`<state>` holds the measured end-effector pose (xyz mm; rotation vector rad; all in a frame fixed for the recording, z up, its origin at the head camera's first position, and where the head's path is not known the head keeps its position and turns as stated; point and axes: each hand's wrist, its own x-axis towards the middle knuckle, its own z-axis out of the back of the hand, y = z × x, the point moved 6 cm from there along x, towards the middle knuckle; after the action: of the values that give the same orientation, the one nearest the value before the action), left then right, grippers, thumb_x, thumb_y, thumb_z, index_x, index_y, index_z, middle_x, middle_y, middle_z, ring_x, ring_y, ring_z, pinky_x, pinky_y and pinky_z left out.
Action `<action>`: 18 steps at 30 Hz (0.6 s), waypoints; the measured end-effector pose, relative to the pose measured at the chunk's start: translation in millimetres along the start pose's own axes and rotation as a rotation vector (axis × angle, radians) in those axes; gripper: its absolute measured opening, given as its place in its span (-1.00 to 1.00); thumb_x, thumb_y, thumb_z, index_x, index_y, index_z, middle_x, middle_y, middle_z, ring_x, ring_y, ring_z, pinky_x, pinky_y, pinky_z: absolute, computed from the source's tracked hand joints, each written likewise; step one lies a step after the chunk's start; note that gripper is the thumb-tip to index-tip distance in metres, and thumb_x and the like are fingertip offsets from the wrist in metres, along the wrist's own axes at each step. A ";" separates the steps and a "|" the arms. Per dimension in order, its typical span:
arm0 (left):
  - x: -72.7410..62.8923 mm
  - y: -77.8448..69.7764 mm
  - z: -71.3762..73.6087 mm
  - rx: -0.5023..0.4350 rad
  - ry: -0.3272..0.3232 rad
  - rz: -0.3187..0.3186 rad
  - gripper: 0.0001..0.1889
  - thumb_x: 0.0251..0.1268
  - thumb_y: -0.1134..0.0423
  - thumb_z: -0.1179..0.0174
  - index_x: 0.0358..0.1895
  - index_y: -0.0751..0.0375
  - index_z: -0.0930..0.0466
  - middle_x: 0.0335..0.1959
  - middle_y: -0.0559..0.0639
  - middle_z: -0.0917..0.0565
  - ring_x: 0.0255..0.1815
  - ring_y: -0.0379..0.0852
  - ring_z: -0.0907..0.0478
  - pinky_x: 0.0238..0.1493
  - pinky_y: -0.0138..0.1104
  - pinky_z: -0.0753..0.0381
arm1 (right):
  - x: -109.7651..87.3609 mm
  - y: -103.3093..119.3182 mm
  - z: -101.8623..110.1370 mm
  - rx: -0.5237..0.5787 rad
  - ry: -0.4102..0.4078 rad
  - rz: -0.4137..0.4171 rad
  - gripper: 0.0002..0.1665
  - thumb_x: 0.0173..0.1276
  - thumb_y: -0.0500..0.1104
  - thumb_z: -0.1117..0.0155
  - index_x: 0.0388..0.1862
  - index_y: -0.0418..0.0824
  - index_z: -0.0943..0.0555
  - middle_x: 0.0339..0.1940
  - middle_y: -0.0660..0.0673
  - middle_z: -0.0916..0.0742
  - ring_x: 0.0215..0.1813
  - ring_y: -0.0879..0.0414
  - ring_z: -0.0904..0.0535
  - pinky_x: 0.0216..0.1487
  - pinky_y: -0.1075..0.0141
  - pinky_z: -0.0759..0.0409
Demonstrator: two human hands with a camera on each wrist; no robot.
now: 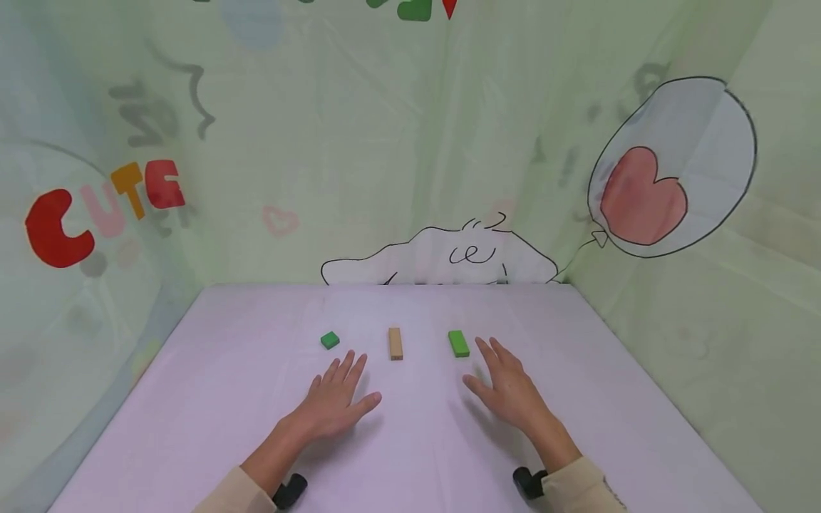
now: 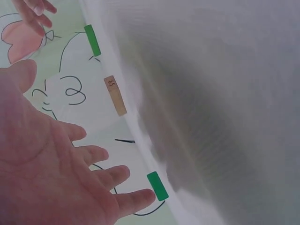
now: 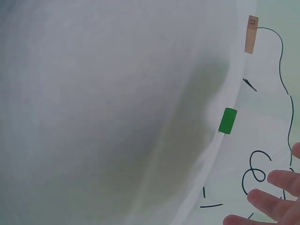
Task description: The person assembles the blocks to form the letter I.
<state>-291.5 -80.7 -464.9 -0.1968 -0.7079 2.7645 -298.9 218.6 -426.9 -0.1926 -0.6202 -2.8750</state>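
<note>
Three small blocks lie apart in a row on the table: a dark green block [image 1: 330, 340] at the left, a plain wooden block [image 1: 395, 343] in the middle and a light green block [image 1: 458, 343] at the right. My left hand [image 1: 336, 399] hovers palm down with spread fingers, nearest the dark green block and holding nothing. Over on the other side, my right hand [image 1: 509, 388] is also held above the table, its fingers extended beside the light green block without touching it. In the left wrist view, the wooden block [image 2: 115, 95] shows a small printed mark on its end.
A pale lilac cloth covers the table [image 1: 417, 456]. Light green curtains [image 1: 359, 142] with printed drawings hang behind it and along both sides. A dark band with a camera [image 1: 291, 491] sits on the left wrist, another camera [image 1: 529, 483] on the right.
</note>
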 end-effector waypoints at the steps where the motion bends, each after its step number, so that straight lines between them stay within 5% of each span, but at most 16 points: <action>1: 1.0 -0.1 -0.1 0.000 0.002 0.002 -0.15 0.56 -0.31 0.08 0.69 0.10 0.02 0.73 0.15 0.05 0.72 0.28 0.10 0.60 0.37 0.06 | 0.4 0.2 -0.1 -0.002 0.002 -0.001 -0.07 0.50 0.10 -0.28 0.66 -0.25 -0.16 0.64 -0.47 -0.23 0.60 -0.45 -0.18 0.43 -0.41 -0.36; 18: 8.4 -0.8 2.6 -0.016 0.005 0.017 -0.14 0.56 -0.30 0.08 0.68 0.15 0.00 0.72 0.21 0.02 0.71 0.33 0.08 0.58 0.40 0.04 | 8.4 -3.0 -0.5 -0.022 -0.008 -0.029 -0.06 0.49 0.07 -0.29 0.65 -0.28 -0.16 0.62 -0.50 -0.24 0.59 -0.47 -0.19 0.41 -0.39 -0.40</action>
<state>-299.8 -78.7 -462.7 -0.2135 -0.7305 2.7741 -307.8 219.7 -427.2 -0.2005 -0.5976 -2.9118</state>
